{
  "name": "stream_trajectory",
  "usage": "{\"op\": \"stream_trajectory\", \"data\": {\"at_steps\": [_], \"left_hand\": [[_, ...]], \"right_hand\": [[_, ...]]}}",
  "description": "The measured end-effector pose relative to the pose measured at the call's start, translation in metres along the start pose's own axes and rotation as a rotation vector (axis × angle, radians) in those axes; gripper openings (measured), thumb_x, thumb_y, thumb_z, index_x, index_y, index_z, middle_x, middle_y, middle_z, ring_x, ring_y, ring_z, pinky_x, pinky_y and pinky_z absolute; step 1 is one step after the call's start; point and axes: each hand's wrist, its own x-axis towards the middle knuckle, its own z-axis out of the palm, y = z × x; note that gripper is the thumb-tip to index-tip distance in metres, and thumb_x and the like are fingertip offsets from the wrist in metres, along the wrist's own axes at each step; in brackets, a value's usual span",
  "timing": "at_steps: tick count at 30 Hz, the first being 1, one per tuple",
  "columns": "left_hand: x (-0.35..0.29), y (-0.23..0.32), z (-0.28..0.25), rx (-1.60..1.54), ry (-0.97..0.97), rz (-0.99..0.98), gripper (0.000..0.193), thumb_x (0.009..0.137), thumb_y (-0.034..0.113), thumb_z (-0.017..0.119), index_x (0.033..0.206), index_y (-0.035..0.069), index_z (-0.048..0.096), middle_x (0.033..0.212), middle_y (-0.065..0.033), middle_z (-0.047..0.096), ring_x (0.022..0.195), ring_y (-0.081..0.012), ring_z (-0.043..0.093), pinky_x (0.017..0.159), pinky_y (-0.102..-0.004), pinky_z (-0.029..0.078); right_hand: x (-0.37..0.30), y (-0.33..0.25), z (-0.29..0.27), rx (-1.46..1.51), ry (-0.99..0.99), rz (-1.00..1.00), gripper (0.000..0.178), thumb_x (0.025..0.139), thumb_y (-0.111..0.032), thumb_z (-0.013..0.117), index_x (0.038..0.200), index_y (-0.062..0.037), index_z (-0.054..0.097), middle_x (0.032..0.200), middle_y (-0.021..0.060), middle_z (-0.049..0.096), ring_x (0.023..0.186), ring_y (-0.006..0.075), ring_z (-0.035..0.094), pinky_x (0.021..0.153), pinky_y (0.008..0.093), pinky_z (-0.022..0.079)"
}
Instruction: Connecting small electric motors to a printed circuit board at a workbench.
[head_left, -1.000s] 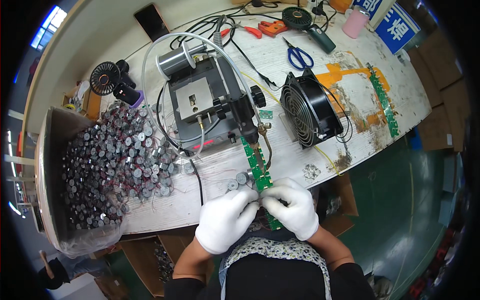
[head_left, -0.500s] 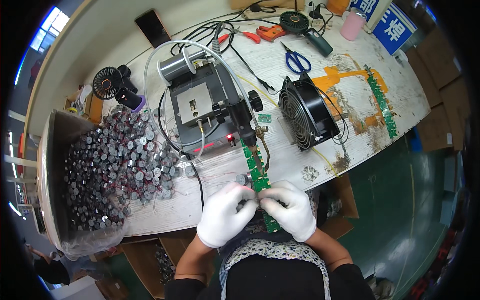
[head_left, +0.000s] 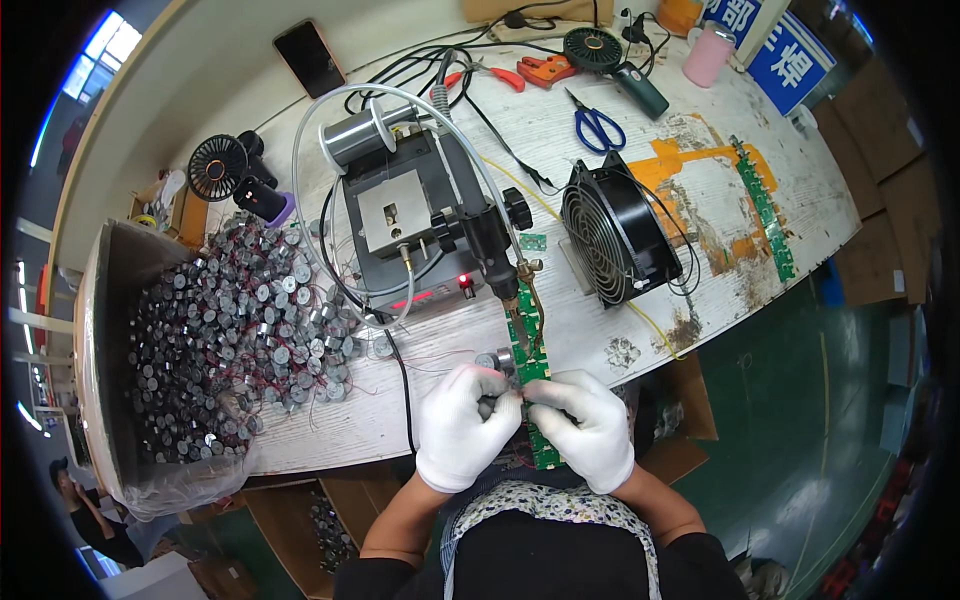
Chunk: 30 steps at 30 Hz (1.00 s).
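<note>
A long green circuit board strip (head_left: 537, 372) runs from under the soldering iron (head_left: 523, 325) toward my body, over the table's front edge. Both my hands wear white gloves. My left hand (head_left: 463, 430) is closed in a pinch at the strip's left side. Facing it, my right hand (head_left: 585, 428) pinches over the strip's right side, its fingertips almost meeting the left ones. Whatever lies between the fingertips is too small and covered to make out. Small round metal motors (head_left: 490, 361) with thin red wires lie just beyond my left fingers.
A heap of wired motors (head_left: 260, 320) fills the left side. The soldering machine (head_left: 395, 215) with its solder spool stands at centre, a black fan (head_left: 618, 232) to its right. Farther back lie blue scissors (head_left: 597, 128), orange-handled pliers and cables. Another board strip (head_left: 765, 210) lies far right.
The board strip has shifted slightly right under the iron and lies straighter. My hands have moved a little right with it, still pinched together. A person shows more fully at the far left.
</note>
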Motion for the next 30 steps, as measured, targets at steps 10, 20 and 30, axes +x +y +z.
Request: {"op": "stream_trajectory", "data": {"at_steps": [10,20,30], "left_hand": [[-0.007,-0.012,0.002,-0.366,0.003,-0.261,0.011,0.087,0.005,0.066,0.091,-0.001,0.058,0.079,-0.0034,0.061,0.064,-0.0075,0.057,0.057,-0.0234,0.048],[0.000,-0.014,0.006,-0.773,-0.111,-0.485,0.012,0.090,0.003,0.060,0.096,-0.003,0.053,0.080,-0.0049,0.059,0.062,-0.0079,0.054,0.056,-0.0231,0.045],[0.001,-0.013,0.020,-0.732,0.014,-0.478,0.014,0.087,0.005,0.063,0.097,-0.002,0.055,0.080,-0.0016,0.059,0.065,-0.0057,0.052,0.058,-0.0217,0.044]], "right_hand": [[-0.008,0.011,0.012,0.324,0.072,0.320,0.050,0.080,-0.003,0.069,0.127,0.0039,0.054,0.098,0.0137,0.068,0.081,0.0167,0.069,0.071,0.0286,0.056],[0.000,0.008,0.017,0.352,0.070,0.315,0.069,0.079,-0.003,0.068,0.140,0.0061,0.037,0.094,0.0140,0.069,0.077,0.0140,0.068,0.069,0.0263,0.055],[0.005,0.009,0.018,0.323,0.118,0.287,0.070,0.080,-0.004,0.068,0.141,0.0066,0.035,0.094,0.0135,0.069,0.073,0.0117,0.066,0.066,0.0253,0.054]]}}
